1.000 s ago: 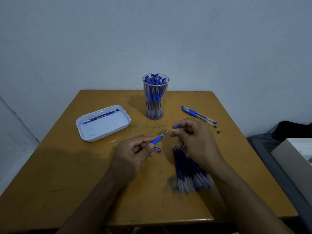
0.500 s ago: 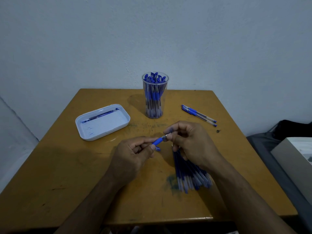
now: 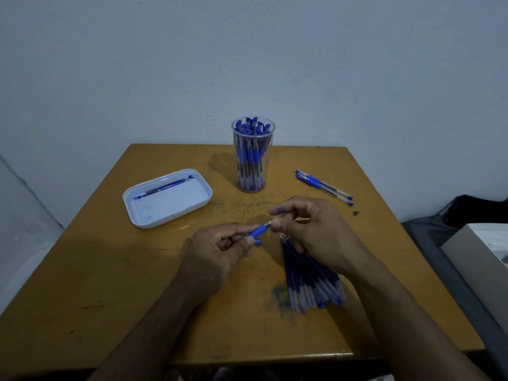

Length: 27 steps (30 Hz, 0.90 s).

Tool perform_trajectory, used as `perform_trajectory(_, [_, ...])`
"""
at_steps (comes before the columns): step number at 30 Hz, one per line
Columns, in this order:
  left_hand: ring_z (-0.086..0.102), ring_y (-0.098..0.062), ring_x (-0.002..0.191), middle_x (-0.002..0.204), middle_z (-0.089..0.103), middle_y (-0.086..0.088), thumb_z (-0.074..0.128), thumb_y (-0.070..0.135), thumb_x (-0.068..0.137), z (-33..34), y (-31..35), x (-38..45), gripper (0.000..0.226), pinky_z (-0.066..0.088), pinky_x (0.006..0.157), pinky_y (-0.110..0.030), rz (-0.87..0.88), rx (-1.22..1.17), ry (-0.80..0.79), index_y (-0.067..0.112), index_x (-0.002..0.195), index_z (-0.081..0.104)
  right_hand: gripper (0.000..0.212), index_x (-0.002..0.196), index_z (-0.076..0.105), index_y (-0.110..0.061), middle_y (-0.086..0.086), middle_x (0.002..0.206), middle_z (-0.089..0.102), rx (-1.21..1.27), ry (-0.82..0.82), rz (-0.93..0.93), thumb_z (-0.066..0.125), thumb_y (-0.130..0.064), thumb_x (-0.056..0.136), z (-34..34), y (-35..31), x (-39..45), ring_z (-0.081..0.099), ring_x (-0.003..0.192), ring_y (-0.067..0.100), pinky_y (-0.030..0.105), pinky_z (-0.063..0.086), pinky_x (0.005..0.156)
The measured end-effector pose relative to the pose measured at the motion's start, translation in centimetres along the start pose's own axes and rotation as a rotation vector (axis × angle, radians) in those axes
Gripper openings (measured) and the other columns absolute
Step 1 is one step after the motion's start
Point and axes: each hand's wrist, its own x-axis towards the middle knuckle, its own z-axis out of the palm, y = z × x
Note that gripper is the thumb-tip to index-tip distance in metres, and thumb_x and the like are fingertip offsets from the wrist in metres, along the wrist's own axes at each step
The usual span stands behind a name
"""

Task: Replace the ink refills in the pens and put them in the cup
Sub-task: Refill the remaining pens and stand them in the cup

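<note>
Both hands have come together since a second ago: the right hand [image 3: 316, 232] was a little way off from the pen tip then, and now its thumb and first finger pinch right at the tip of the pen [image 3: 259, 230]. The left hand [image 3: 217, 248] grips the pen by its blue rubber part, with the fingers curled round it, so most of the pen is hidden inside that hand.

It looks like the metal tip is being twisted on or off (I cannot tell which way).

The pen should be very light, thin and stiff. Its clear plastic body is smooth and may slip, so the soft blue rubber part is the best place to hold it. The tip is small and easy to drop, and ink could smear on the fingers.

Just under the right hand lies a pile of refills [image 3: 310, 276], thin blue tubes with pale ends, fanned out on the table [image 3: 110, 284]. They are probably a bit bendy and would roll.

Past both hands stands the cup [image 3: 252, 155], a tall clear plastic one, already stuffed with blue pens. Beyond the right hand lie two loose pens [image 3: 324, 187], side by side. Beyond the left hand sits a white tray [image 3: 167, 199] with round corners, with one refill in it. The table is yellow-brown wood with ink marks.
</note>
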Motion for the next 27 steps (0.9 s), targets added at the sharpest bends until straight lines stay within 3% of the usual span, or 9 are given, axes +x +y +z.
perform_trajectory(3, [0.062,0.000,0.059,0.076,0.074,0.003,0.067,0.008,0.094,0.0,-0.1,0.0,0.026,0.046,0.056,-0.012,0.003,0.015,-0.006,0.017,0.117,0.075,0.004,0.094,0.074,-0.017,0.006,0.075,0.072,-0.005,-0.020,-0.005,0.070,-0.016,0.094,0.1,0.0,0.0,0.052,0.048,0.010,0.018,0.043,0.047])
perform_trajectory(8, [0.061,-0.001,0.060,0.076,0.074,0.003,0.067,0.012,0.094,-0.1,-0.4,0.0,0.026,0.045,0.055,-0.012,0.012,0.042,0.005,0.019,0.118,0.074,0.036,0.080,0.074,-0.015,0.000,0.072,0.073,-0.101,0.058,0.018,0.062,-0.046,0.095,0.6,0.2,0.2,0.057,0.049,0.001,0.014,0.041,0.049])
perform_trajectory(10, [0.062,-0.001,0.061,0.076,0.074,0.003,0.067,0.012,0.094,-0.1,-0.4,0.0,0.026,0.045,0.055,-0.012,0.012,0.035,0.003,0.020,0.117,0.074,0.026,0.087,0.075,-0.019,0.000,0.077,0.073,-0.069,0.046,-0.002,0.066,-0.043,0.093,0.3,0.2,0.1,0.056,0.051,0.001,0.016,0.043,0.051])
perform_trajectory(13, [0.062,-0.001,0.062,0.077,0.074,0.005,0.067,0.011,0.094,0.0,-0.5,0.1,0.026,0.046,0.055,-0.012,0.021,0.046,-0.009,0.020,0.118,0.074,0.006,0.093,0.075,-0.019,0.006,0.077,0.070,0.005,-0.007,0.009,0.071,-0.023,0.093,0.2,0.0,0.0,0.051,0.049,0.007,0.019,0.043,0.048])
perform_trajectory(17, [0.069,-0.015,0.078,0.086,0.075,0.006,0.069,0.014,0.094,-0.1,-1.1,0.3,0.028,0.057,0.068,-0.026,0.056,0.080,-0.009,0.020,0.120,0.074,0.032,0.078,0.075,-0.016,-0.001,0.068,0.071,-0.120,0.066,0.011,0.066,-0.041,0.095,0.7,0.5,0.2,0.056,0.051,0.001,0.013,0.040,0.049])
perform_trajectory(20, [0.071,-0.020,0.083,0.090,0.075,0.005,0.070,0.015,0.093,-0.2,-1.4,0.4,0.028,0.061,0.074,-0.035,0.059,0.074,-0.006,0.021,0.120,0.074,0.024,0.089,0.076,-0.020,0.000,0.076,0.072,-0.089,0.046,-0.012,0.067,-0.042,0.093,0.7,0.5,0.2,0.056,0.053,0.000,0.013,0.040,0.050])
perform_trajectory(22, [0.070,-0.020,0.082,0.091,0.075,0.005,0.070,0.014,0.093,-0.2,-1.5,0.4,0.028,0.061,0.073,-0.035,0.066,0.063,-0.011,0.022,0.119,0.075,0.011,0.095,0.076,-0.019,0.004,0.078,0.071,-0.002,0.002,-0.007,0.071,-0.029,0.093,0.4,0.3,0.1,0.051,0.049,0.003,0.017,0.041,0.048])
perform_trajectory(24, [0.069,-0.019,0.081,0.090,0.075,0.007,0.070,0.014,0.093,-0.1,-1.5,0.4,0.028,0.059,0.071,-0.031,0.072,0.061,-0.019,0.022,0.119,0.075,0.006,0.089,0.076,-0.017,0.006,0.075,0.071,0.033,-0.007,0.017,0.072,-0.020,0.093,0.4,0.4,0.1,0.048,0.047,0.009,0.022,0.040,0.045])
perform_trajectory(27, [0.067,-0.015,0.077,0.087,0.073,0.009,0.071,0.014,0.092,0.1,-1.6,0.4,0.028,0.053,0.067,-0.022,0.077,0.078,-0.016,0.024,0.118,0.075,0.011,0.085,0.075,-0.018,0.003,0.074,0.074,-0.027,0.026,0.037,0.072,-0.024,0.093,0.6,0.5,0.2,0.051,0.050,0.010,0.025,0.043,0.048])
